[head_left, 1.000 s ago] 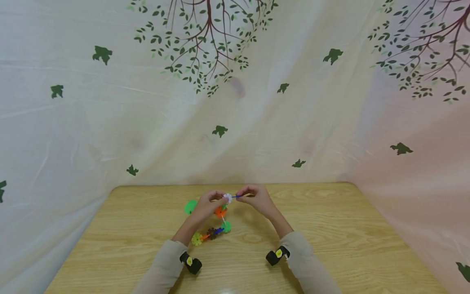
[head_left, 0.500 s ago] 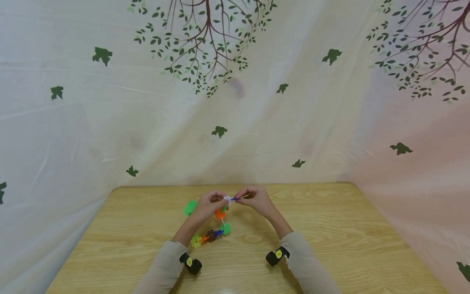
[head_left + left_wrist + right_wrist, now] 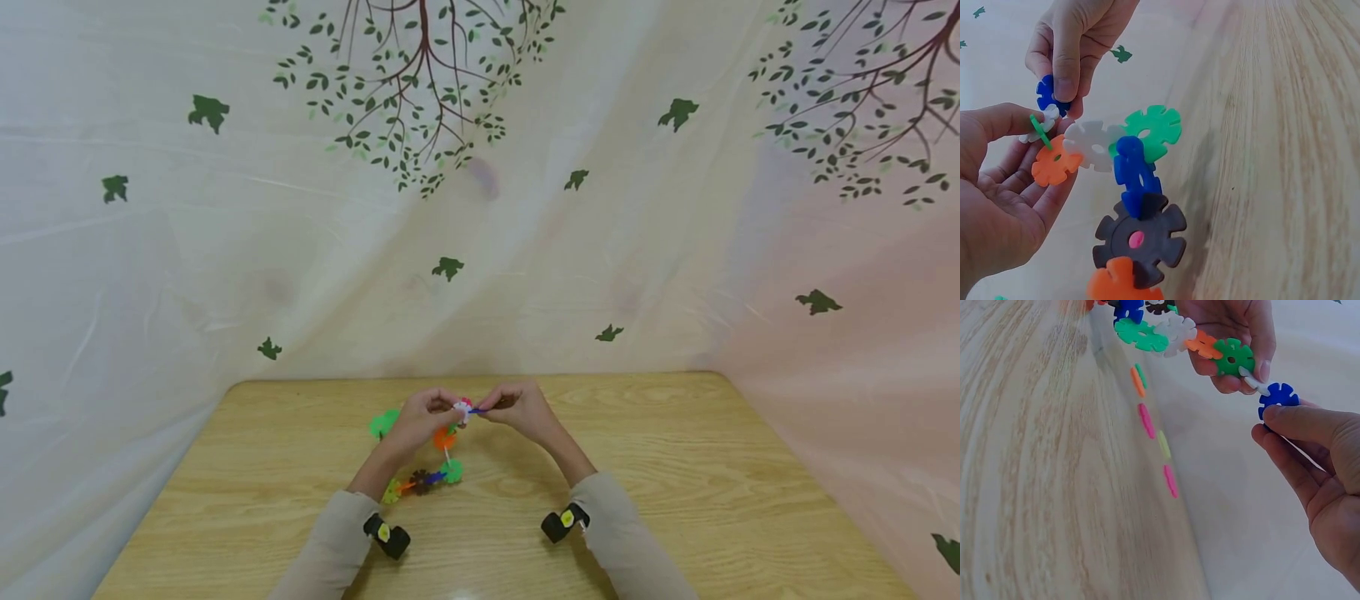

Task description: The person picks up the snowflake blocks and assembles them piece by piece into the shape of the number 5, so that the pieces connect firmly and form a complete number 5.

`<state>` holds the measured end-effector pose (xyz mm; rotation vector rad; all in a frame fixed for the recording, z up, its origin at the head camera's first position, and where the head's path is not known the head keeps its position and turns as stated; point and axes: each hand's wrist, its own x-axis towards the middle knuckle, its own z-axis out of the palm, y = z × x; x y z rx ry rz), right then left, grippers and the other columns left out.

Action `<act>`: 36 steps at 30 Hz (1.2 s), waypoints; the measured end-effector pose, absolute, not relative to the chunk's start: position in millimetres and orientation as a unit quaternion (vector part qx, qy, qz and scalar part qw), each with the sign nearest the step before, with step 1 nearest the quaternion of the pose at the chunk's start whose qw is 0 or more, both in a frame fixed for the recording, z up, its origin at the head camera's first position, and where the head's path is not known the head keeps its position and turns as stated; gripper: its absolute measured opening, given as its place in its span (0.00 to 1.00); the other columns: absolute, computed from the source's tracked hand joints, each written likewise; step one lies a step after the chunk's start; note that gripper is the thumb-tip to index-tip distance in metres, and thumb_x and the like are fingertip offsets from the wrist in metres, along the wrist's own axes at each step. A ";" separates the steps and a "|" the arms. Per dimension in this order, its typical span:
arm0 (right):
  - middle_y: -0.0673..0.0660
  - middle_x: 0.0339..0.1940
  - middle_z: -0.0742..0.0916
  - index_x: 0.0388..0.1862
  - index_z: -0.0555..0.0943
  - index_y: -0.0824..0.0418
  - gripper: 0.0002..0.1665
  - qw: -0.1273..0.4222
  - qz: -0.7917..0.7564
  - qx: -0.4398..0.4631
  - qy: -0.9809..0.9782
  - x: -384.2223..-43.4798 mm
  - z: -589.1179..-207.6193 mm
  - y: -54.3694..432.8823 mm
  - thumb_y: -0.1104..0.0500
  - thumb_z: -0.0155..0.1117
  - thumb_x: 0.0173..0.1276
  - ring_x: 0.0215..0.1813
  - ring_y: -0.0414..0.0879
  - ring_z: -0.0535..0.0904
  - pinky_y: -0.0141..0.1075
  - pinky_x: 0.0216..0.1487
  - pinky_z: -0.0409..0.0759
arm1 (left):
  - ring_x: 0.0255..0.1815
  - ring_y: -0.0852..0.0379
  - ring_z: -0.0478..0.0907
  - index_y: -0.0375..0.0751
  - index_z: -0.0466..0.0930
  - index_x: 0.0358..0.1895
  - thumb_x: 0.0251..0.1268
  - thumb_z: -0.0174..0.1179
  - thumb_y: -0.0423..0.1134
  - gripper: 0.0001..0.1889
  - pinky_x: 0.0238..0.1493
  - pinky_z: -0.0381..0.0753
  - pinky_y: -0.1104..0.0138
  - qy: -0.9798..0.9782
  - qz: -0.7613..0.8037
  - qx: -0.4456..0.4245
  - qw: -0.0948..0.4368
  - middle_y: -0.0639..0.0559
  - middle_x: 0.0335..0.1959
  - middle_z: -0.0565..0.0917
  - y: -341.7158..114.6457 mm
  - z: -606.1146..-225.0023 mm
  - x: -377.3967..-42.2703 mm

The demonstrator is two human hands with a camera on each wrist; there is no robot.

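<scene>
Right hand [image 3: 522, 411]: thumb and forefinger pinch a notched blue disc [image 3: 1280, 395]. Left hand [image 3: 422, 422]: thumb and fingers pinch the white disc [image 3: 1252, 380] at the end of my chain. The 2 hands are near each other, just below centre in the head view; blue meets white between them.

Change over the last 1.0 s: my right fingertips come slightly closer to the left, less of the blue edge shows, and the chain's lower run shifts a little left in the head frame. Meaning, as I judge it: I am working blue into a slot of white. Fingers hide the overlap, so I cannot tell whether it is fully seated.

Chain order from white: green disc [image 3: 1241, 352], orange disc [image 3: 1202, 345], 2nd white disc [image 3: 1087, 139], 2nd green disc [image 3: 1163, 128], 2nd blue disc [image 3: 1129, 170], dark brown disc [image 3: 1111, 234], 2nd orange disc [image 3: 1119, 284]. A yellow disc [image 3: 392, 491] ends the lower run, below left of centre over the table [image 3: 675, 483].

Bright green piece [image 3: 384, 422] left of my left hand: partly hidden; cannot tell if joined.
</scene>
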<state>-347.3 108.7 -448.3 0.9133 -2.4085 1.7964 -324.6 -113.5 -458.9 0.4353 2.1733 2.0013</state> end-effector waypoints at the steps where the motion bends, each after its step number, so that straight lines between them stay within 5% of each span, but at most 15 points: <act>1: 0.72 0.39 0.89 0.34 0.86 0.75 0.01 0.002 0.570 0.291 -0.768 -347.4 -447.9 108.5 0.74 0.70 0.63 0.40 0.48 0.89 0.32 0.43 0.88 | 0.39 0.57 0.86 0.29 0.78 0.47 0.71 0.62 0.32 0.09 0.47 0.87 0.66 0.725 0.668 0.146 0.078 0.46 0.41 0.88 -113.8 -459.0 -325.0; 8: 0.71 0.37 0.90 0.30 0.88 0.70 0.05 0.009 0.567 0.303 -0.766 -345.3 -446.2 106.5 0.76 0.71 0.61 0.36 0.38 0.87 0.30 0.40 0.87 | 0.38 0.58 0.86 0.27 0.77 0.46 0.71 0.62 0.31 0.09 0.46 0.87 0.65 0.726 0.665 0.159 0.069 0.42 0.41 0.87 -113.3 -459.7 -325.1; 20: 0.67 0.34 0.91 0.29 0.87 0.70 0.04 0.050 0.511 0.344 -0.786 -344.5 -449.5 102.9 0.75 0.71 0.61 0.36 0.48 0.89 0.32 0.40 0.88 | 0.39 0.58 0.86 0.31 0.77 0.45 0.71 0.62 0.31 0.07 0.51 0.87 0.58 0.730 0.658 0.156 0.095 0.46 0.40 0.87 -117.0 -459.4 -325.6; 27: 0.64 0.38 0.91 0.36 0.87 0.68 0.04 0.054 0.474 0.356 -0.804 -346.6 -448.1 96.4 0.73 0.72 0.62 0.43 0.55 0.88 0.38 0.44 0.89 | 0.40 0.55 0.86 0.30 0.76 0.46 0.71 0.62 0.33 0.09 0.48 0.87 0.62 0.732 0.652 0.164 0.106 0.46 0.40 0.87 -126.8 -457.5 -327.9; 36: 0.64 0.45 0.90 0.50 0.86 0.67 0.15 0.007 0.414 0.350 -0.840 -364.1 -445.5 96.2 0.70 0.72 0.63 0.47 0.59 0.86 0.33 0.42 0.86 | 0.41 0.49 0.85 0.36 0.76 0.43 0.71 0.61 0.34 0.06 0.42 0.84 0.68 0.752 0.642 0.122 0.087 0.49 0.36 0.85 -134.2 -458.2 -332.7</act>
